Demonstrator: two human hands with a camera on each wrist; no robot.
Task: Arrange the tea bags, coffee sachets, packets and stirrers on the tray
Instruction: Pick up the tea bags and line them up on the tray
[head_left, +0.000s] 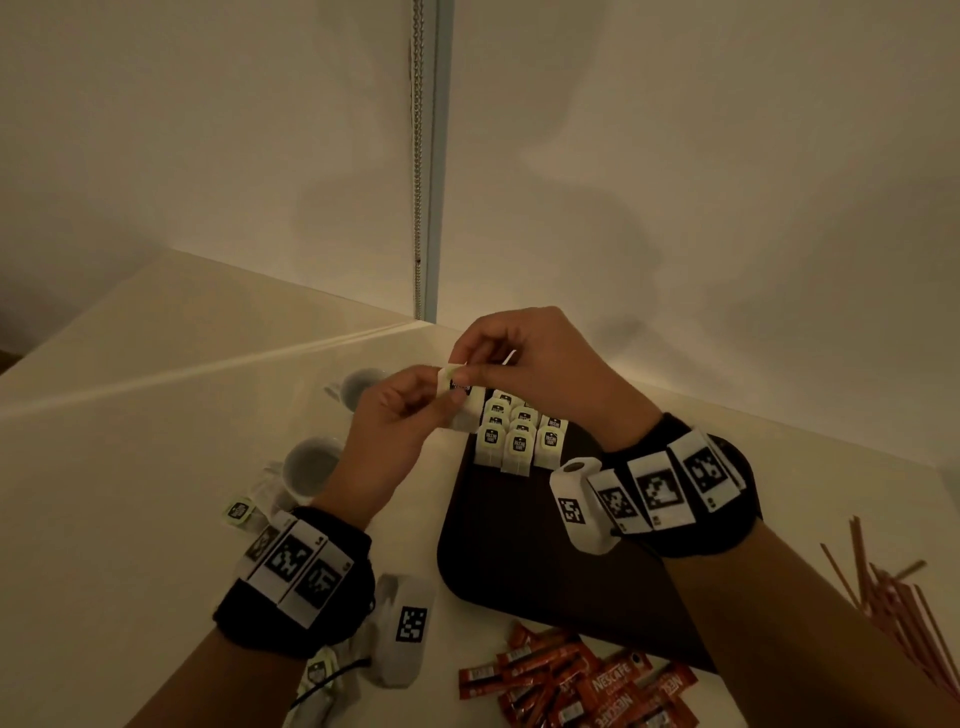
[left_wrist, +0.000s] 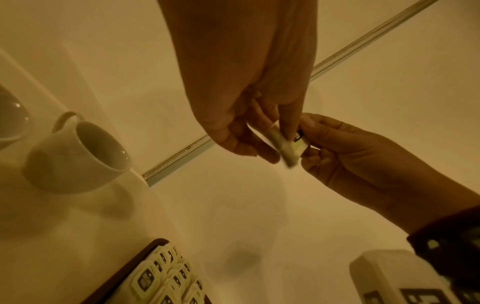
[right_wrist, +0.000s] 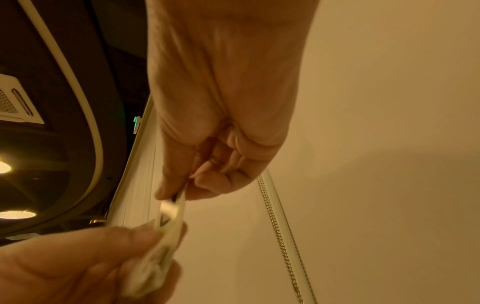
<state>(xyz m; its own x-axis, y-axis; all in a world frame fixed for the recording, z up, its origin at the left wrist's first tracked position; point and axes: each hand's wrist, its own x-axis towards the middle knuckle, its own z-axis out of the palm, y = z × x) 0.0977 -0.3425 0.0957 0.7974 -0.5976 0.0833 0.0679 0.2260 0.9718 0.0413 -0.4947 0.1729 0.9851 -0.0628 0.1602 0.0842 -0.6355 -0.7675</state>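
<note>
Both hands, left hand (head_left: 395, 410) and right hand (head_left: 540, 358), share a narrow grip, pinching one small pale paper tea bag (head_left: 457, 384) just above the rows of tea bags (head_left: 519, 436) on the dark brown tray (head_left: 519, 545).

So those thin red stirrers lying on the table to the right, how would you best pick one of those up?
Pinch a single stirrer near its far end, coming down from above. The stirrers lie flat and fan apart at that end, while nearer the person they bunch together, so the far tips probably leave finger room. The right hand is nearer, but it grips a tea bag.
</note>
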